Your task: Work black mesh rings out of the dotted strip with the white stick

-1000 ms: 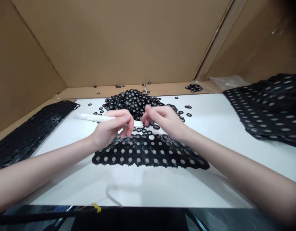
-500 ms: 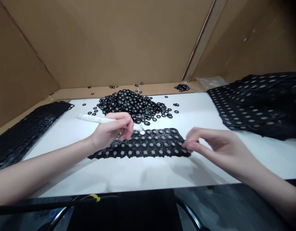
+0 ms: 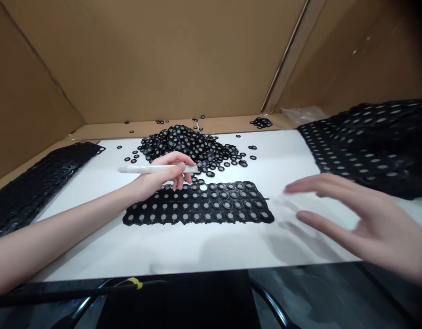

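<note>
White pen-like tool (image 3: 142,169) was gripped in the left hand (image 3: 166,176), just above the black dotted sheet (image 3: 197,205) lying flat on the white board (image 3: 176,251). Right hand (image 3: 361,219) was kinda blurry, fingers spread and empty, off to the sheet's right. Pile of black rings (image 3: 186,144) sat behind the sheet.

A slim white pen-like tool (image 3: 138,168) sits nearly level in the left hand (image 3: 168,176), above the left part of a flat black sheet (image 3: 200,205) dotted with rows of pale discs, which lies on the white counter (image 3: 183,249) before a loose pile of small black rings (image 3: 183,141).
</note>
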The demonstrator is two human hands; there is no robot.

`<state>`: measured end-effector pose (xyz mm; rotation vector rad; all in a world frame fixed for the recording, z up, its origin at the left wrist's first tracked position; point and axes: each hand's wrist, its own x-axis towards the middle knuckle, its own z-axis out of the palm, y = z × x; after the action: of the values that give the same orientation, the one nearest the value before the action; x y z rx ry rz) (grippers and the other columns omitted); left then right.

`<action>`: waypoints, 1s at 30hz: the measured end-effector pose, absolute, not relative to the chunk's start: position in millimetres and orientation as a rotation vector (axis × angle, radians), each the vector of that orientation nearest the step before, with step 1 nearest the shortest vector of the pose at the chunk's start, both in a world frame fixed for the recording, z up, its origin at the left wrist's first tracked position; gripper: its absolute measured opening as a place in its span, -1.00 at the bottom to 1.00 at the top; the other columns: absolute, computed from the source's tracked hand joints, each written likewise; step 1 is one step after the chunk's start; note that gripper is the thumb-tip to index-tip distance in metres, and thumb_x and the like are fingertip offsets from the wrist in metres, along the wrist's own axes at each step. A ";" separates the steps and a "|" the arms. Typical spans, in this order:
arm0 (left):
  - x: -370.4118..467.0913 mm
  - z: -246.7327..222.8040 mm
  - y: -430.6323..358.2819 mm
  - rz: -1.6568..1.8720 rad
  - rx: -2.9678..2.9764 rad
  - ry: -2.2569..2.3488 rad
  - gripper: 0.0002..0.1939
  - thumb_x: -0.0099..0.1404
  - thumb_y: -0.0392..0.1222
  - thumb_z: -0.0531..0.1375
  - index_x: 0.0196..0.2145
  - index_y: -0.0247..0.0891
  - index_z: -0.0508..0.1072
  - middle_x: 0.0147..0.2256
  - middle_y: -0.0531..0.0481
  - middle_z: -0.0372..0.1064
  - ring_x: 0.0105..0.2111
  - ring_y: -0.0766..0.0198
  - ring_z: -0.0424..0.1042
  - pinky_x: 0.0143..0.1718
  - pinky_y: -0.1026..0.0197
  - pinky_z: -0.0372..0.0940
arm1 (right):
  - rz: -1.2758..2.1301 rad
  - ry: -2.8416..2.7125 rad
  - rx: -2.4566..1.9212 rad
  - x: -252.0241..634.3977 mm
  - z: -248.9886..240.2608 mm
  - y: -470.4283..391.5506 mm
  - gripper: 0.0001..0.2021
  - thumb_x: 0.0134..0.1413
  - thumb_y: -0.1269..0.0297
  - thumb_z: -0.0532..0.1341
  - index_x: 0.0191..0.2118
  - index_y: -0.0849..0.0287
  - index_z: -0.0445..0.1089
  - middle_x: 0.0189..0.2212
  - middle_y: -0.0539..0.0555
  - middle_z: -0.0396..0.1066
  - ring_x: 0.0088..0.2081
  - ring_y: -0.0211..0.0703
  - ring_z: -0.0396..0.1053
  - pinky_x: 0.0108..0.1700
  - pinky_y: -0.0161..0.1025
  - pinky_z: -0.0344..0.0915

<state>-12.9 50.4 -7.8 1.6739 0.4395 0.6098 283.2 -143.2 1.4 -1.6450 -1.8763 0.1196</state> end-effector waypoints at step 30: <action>-34.5 -0.1 38.6 0.611 2.403 0.574 -0.93 0.25 -0.26 0.19 -0.38 -0.26 0.35 -0.44 0.13 0.34 -0.47 0.41 0.29 -0.38 0.35 0.18 | 0.665 -2.225 -1.439 176.5 1.2 -16.5 -0.86 0.00 0.51 0.18 -0.50 0.16 0.30 -0.47 -0.01 0.38 -0.33 -0.17 0.30 -0.23 -0.21 0.18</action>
<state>-34.5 38.6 -0.1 2.4028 0.5738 0.6109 176.5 -16.5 1.2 -1.4389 -2.2254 0.6649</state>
